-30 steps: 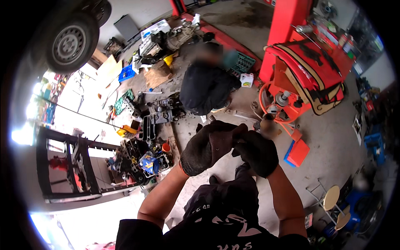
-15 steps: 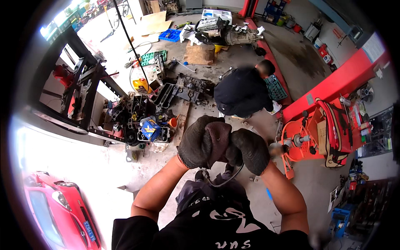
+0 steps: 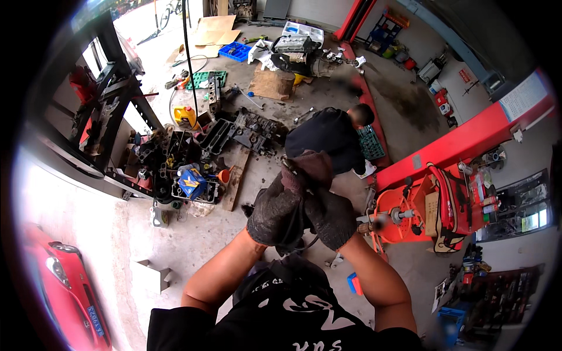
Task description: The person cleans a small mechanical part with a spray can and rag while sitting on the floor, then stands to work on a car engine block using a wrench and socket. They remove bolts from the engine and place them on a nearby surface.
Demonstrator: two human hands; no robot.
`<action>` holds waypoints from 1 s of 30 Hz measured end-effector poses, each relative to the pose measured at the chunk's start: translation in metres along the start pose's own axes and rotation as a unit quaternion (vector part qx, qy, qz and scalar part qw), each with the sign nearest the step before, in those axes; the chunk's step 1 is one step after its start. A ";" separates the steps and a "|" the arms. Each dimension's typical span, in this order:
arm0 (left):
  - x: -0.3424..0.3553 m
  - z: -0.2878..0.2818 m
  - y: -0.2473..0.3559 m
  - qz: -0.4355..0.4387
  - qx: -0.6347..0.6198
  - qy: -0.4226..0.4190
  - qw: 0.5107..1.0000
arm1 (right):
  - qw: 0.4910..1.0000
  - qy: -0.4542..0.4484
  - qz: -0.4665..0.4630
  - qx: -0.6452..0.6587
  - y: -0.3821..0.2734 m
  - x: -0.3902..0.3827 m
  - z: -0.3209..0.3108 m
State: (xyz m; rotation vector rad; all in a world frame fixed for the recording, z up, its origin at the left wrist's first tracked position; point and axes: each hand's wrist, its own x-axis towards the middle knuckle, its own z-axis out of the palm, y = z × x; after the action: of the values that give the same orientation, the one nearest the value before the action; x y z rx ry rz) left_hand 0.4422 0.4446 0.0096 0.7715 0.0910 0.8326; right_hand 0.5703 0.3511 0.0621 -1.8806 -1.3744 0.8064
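Both my hands wear dark, worn work gloves and are pressed together in front of my chest. My left hand [image 3: 274, 207] wraps around from the left, and my right hand [image 3: 329, 213] closes over it from the right. A small metal part [image 3: 287, 163] sticks out above the fingers; the rest of it is hidden inside the gloves. A thin dark cord [image 3: 307, 244] loops out under the hands. Just beyond my hands, a person in dark clothes [image 3: 328, 136] crouches on the concrete floor.
Dismantled engine parts [image 3: 234, 131], a blue box [image 3: 192, 182] and a yellow jug [image 3: 186, 116] lie at the left. An orange wheeled machine [image 3: 404, 213] and a red lift post [image 3: 462, 140] stand at the right. A red car [image 3: 64, 286] is at lower left, and an engine [image 3: 304, 51] lies far back.
My head has turned, so the floor scene has swung round in view. My gloved hands stay clasped together, now with the right fingers higher over the left.
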 end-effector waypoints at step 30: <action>0.026 -0.034 0.031 -0.035 -0.058 0.090 0.994 | 0.702 -0.147 -0.092 0.691 0.038 -0.008 -0.006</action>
State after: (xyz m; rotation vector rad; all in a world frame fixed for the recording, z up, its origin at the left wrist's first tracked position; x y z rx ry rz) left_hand 0.4279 0.4953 0.0110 0.5791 0.2267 0.8322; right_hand 0.5939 0.3338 0.0358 -0.4075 -0.6081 1.4697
